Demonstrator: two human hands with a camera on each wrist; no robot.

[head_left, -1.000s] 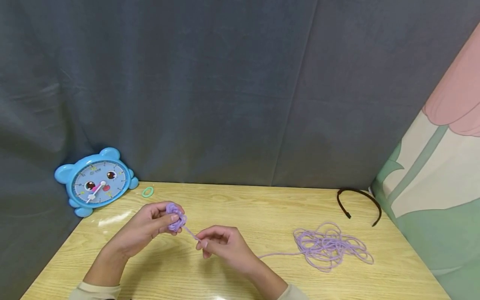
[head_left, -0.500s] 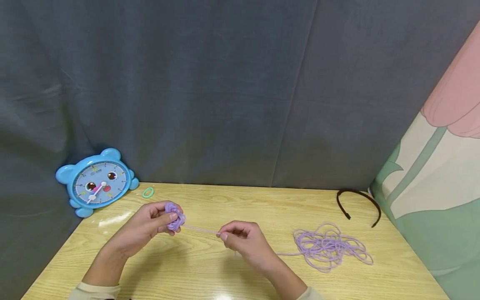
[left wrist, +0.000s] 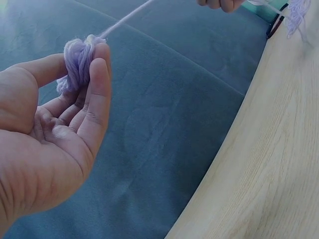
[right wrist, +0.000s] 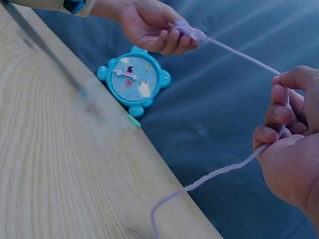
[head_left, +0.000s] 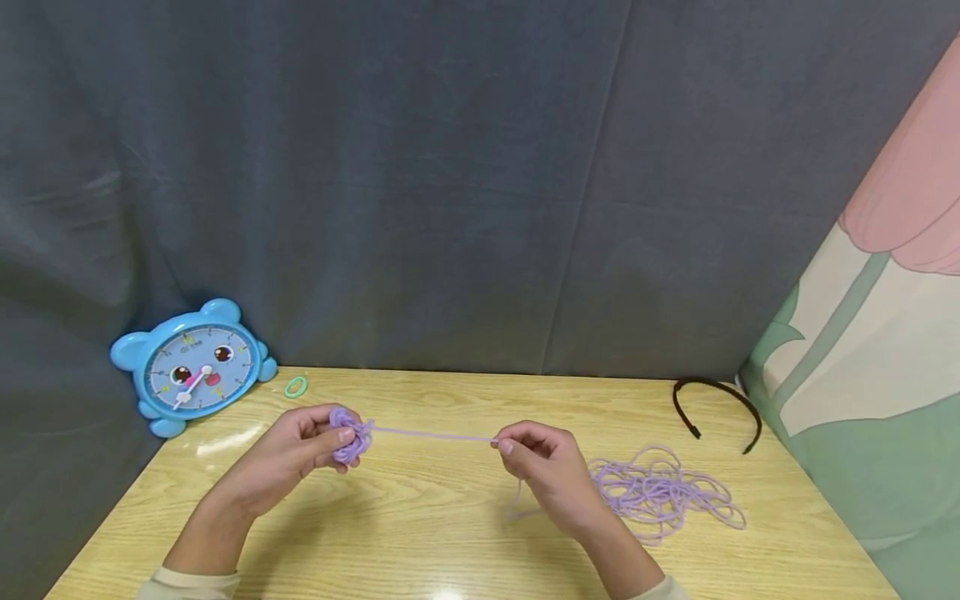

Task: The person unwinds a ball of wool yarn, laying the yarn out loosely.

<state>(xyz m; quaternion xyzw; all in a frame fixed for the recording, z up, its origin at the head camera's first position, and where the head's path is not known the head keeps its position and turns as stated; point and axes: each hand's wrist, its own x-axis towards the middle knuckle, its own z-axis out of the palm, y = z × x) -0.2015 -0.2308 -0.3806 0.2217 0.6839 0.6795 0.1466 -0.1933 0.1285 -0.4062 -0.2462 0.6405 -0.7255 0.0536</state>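
Observation:
A small wound ball of purple yarn is pinched between the thumb and fingers of my left hand, above the left half of the table. From it a taut strand runs across to my right hand, whose thumb and index finger pinch it. In the right wrist view the yarn strand passes through the curled fingers and hangs down below the hand. The loose yarn pile lies on the table, partly hidden behind my right hand.
A blue bear-shaped clock leans at the table's back left, with a green ring beside it. A black headband lies at the back right. A dark curtain stands behind the wooden table.
My right hand has moved to the right and slightly away, drawing the strand longer and straighter. My left hand stays nearly in place, while the ball has turned a little in its fingers.

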